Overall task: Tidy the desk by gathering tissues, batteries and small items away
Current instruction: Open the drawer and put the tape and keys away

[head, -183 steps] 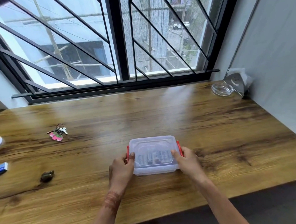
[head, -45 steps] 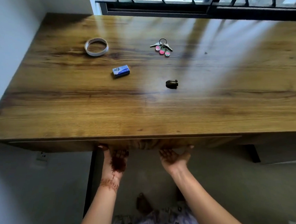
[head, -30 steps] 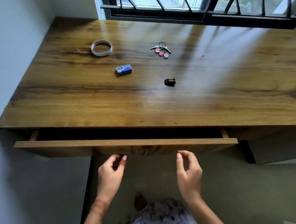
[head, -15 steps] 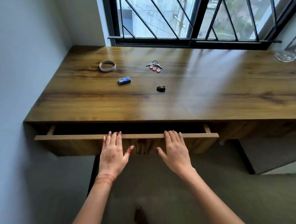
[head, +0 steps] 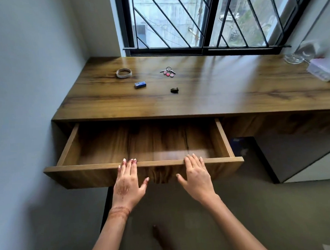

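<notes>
surface (head: 225, 95): wood-grained, set under the window | back left: tape roll (head: 123, 73) is laid flat | back middle: key bunch (head: 168, 71) is seen | blue box (head: 140, 84) is placed nearer, between them | dark small object (head: 174, 90) is placed nearer than the keys | right end: glass dish (head: 294, 58) and clear plastic box (head: 323, 69) are seen near each other

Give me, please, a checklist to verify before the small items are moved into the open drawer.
1. Drawer open wide enough: ok.
2. Room inside: ok in the part that shows; back part under the desk, cannot tell.
3. Left hand and right hand free: ok, both rest flat on the front edge, holding nothing.
4. Tape ring, keys, blue box and small dark object put away: not ok, all lie on the desk.
</notes>
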